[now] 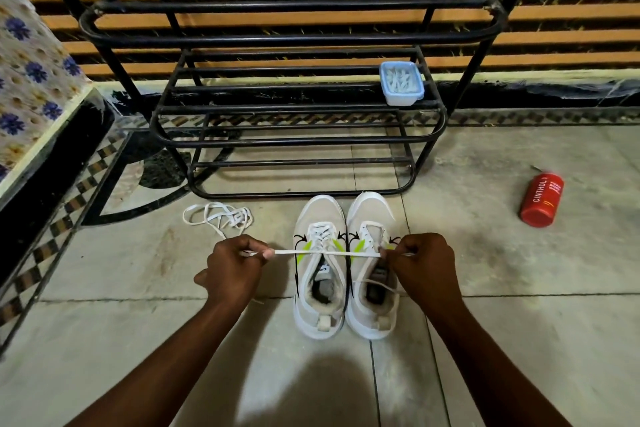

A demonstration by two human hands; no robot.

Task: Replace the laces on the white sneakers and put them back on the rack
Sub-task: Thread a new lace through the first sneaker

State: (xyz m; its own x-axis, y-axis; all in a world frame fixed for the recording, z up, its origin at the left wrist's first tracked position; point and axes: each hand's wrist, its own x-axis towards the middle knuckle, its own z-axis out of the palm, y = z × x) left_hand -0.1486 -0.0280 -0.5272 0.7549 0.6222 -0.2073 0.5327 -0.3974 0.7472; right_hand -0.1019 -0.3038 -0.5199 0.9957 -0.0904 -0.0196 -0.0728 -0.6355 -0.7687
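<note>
Two white sneakers stand side by side on the floor, toes toward the rack. The left sneaker [320, 267] is laced; the right sneaker [370, 263] has open eyelets with no lacing. A white lace [329, 253] is stretched taut across both shoes. My left hand [235, 267] pinches one end of it, left of the shoes. My right hand [422, 267] pinches the other end above the right sneaker's right side. Another loose white lace [218, 217] lies tangled on the floor to the left. The black metal shoe rack [298, 139] stands just beyond the shoes.
A small clear plastic box with a blue rim [401, 82] sits on a lower rack shelf at the right. A red can [542, 199] lies on the floor at the right. A floral-covered piece of furniture [31, 80] stands at the left edge.
</note>
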